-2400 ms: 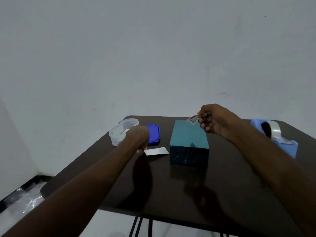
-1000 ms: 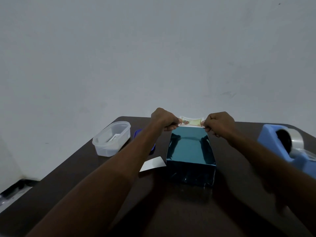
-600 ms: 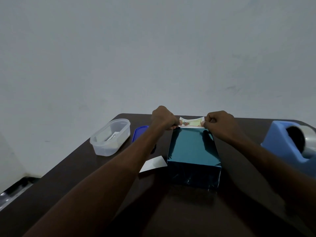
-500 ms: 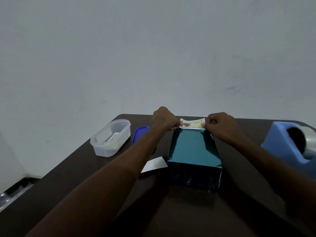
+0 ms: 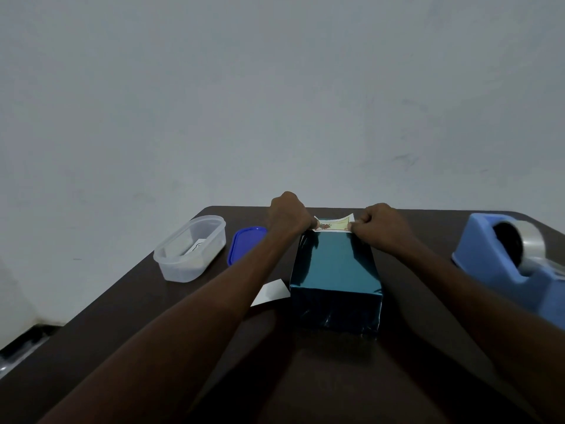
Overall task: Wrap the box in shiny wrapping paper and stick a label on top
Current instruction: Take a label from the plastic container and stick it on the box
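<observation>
Two hands stretch a small printed label over the far end of a teal-wrapped box on a dark table.

The dark brown table (image 5: 153, 347) stands against a plain grey wall (image 5: 275, 87). The shiny teal foil-wrapped rectangular box (image 5: 334, 270) sits mid-table; the cream rectangular label (image 5: 334, 225) hangs at its far top edge, pinched at each end by the curled fingers of the left hand (image 5: 289, 214) and right hand (image 5: 377, 224). The label's print is too small to read. The blue tape dispenser (image 5: 504, 255) is cut off at the right edge.

Dim, flat light — colours muted, arms nearly merging with the dark table (image 5: 153, 316); wide-angle bending at the edges.
</observation>
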The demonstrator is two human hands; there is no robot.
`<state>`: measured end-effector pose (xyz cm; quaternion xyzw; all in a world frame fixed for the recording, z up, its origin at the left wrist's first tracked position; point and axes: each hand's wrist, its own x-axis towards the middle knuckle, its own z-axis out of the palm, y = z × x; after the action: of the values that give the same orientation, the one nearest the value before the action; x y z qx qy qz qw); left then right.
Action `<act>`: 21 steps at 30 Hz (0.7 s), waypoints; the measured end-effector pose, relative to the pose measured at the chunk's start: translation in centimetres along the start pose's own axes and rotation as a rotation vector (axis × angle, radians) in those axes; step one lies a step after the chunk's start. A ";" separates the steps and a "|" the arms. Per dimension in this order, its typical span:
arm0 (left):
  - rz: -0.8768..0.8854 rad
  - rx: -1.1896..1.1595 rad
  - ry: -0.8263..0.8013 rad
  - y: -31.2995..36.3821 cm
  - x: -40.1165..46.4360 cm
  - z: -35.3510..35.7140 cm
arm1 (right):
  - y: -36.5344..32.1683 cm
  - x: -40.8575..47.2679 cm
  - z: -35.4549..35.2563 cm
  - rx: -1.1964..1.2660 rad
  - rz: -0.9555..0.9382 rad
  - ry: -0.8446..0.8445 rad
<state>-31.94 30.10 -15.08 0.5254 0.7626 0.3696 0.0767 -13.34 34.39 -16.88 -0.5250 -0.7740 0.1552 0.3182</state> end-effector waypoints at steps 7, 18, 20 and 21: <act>0.096 0.025 0.015 -0.6 -0.4 0.4 | 0.8 -0.3 0.4 0.113 0.007 0.047; 0.304 0.269 -0.024 -1.2 -1.0 0.6 | 0.9 -1.4 0.2 0.005 -0.115 0.010; 0.319 0.358 -0.047 -1.5 -1.1 0.3 | 1.0 -1.5 0.2 0.000 -0.103 -0.006; 0.313 0.394 -0.068 -1.7 -1.1 0.1 | 1.0 -1.7 0.1 0.000 -0.103 -0.015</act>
<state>-32.64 28.91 -16.53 0.6539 0.7262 0.2035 -0.0597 -12.31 33.25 -18.08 -0.4831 -0.8025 0.1424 0.3200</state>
